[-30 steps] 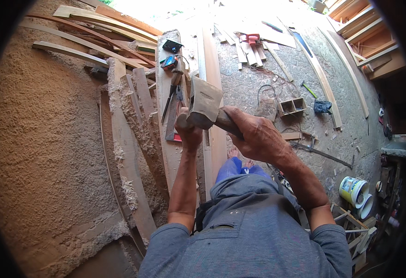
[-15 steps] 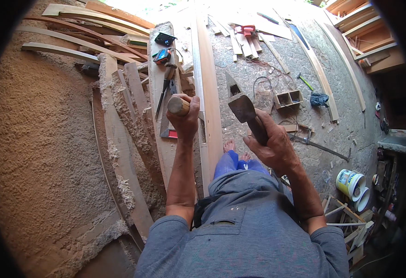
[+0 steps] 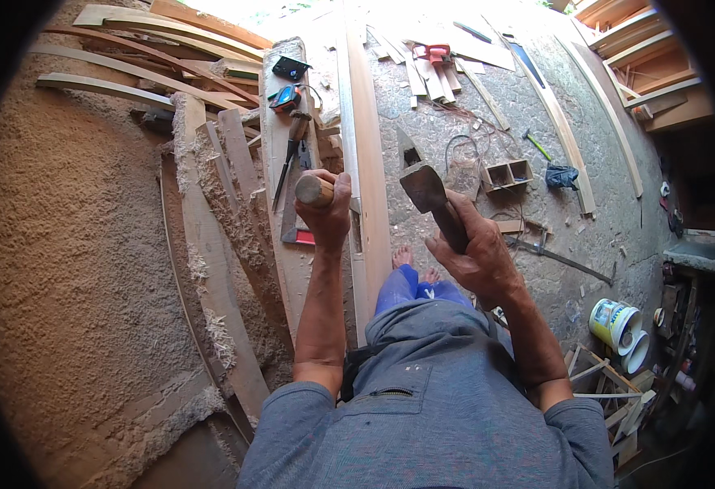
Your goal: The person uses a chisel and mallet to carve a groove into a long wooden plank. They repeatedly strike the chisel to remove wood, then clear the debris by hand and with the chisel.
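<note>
Currently I see right hand (image 3: 481, 254) clamped on hatchet (image 3: 424, 189), long axis slanting upper-left; left hand (image 3: 332, 218) gripping wooden handle (image 3: 314, 191), end-on.

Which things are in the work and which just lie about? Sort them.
In use, it seems:
wooden handle, in the left hand
hatchet-like tool, in the right hand
perhaps the long pale plank

Lying about:
red tool
green-handled hammer
two-compartment box
white bucket

Bright light (image 3: 374, 10) floods the far end of the rough grey floor (image 3: 610, 236), with perhaps wooden shelving (image 3: 684, 106) at right.
</note>
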`<state>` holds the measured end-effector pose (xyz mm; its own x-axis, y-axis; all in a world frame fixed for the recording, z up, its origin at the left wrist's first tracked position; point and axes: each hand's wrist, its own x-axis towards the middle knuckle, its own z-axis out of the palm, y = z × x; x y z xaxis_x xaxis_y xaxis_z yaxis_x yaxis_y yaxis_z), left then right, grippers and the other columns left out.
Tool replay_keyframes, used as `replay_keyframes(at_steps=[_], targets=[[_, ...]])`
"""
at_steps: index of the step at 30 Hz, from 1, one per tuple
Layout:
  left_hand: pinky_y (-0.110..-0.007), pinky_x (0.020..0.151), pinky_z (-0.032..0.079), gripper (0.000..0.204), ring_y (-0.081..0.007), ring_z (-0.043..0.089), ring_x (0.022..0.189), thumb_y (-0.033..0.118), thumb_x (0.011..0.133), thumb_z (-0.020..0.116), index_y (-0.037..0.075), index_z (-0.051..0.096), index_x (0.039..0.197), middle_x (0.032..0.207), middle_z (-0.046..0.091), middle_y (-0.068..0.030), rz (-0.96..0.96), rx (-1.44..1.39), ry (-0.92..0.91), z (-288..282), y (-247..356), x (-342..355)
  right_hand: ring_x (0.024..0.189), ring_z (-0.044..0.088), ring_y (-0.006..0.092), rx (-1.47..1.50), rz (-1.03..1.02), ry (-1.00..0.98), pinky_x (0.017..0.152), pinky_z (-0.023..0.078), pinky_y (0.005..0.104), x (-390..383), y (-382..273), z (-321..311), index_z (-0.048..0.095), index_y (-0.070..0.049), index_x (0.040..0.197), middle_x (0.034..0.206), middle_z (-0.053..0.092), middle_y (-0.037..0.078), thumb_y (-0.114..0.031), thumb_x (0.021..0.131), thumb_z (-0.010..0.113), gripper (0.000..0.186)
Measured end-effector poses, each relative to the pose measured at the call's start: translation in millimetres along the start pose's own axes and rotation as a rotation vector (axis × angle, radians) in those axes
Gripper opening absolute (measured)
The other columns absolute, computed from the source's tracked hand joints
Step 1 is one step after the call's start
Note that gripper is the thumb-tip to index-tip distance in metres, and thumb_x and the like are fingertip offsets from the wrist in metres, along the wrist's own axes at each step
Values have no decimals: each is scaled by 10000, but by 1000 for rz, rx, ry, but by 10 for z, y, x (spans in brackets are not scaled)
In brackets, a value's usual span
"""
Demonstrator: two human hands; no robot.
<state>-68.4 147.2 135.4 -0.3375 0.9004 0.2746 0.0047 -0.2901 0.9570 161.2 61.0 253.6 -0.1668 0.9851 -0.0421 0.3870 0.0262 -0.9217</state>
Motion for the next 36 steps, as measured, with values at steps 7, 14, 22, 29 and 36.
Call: replay_keyframes(at_steps=[7,14,22,29,36], targets=[[-311,731,501,145,-129,607,759,31,808,776,48,632,818,783,637,-30,124,134,-182,-62,13,-2,803,727,389,-156,-229,-57,707,556,470,205,-40,-27,474,-41,1427,922,697,238,-91,874,714,605],[-511,1130,397,442,-337,670,1075,198,774,833,44,696,1165,1014,728,-116,132,172,-180,-91,-239,-42,857,739,394,-317,-666,116,757,601,453,465,-808,-206,476,-53,1445,1040,707,233,-65,864,736,637],[-470,880,532,198,-341,669,851,145,831,805,68,690,972,888,685,-104,351,393,-162,-133,-466,-164,769,718,383,-699,-285,-365,662,570,494,620,-377,54,469,-68,1400,898,683,211,-57,903,653,530],[-275,694,525,149,-96,630,718,38,824,786,39,637,820,733,643,-17,34,-13,-101,-145,78,-125,860,723,407,-149,-121,-94,759,550,462,115,-27,118,506,-44,1391,964,699,238,-73,880,699,548],[-247,630,503,166,-63,564,665,14,859,780,49,620,838,764,624,4,36,-140,-19,-36,287,-120,749,616,179,-42,37,47,717,520,348,-201,149,-29,506,-48,1430,845,635,102,-75,875,736,602]])
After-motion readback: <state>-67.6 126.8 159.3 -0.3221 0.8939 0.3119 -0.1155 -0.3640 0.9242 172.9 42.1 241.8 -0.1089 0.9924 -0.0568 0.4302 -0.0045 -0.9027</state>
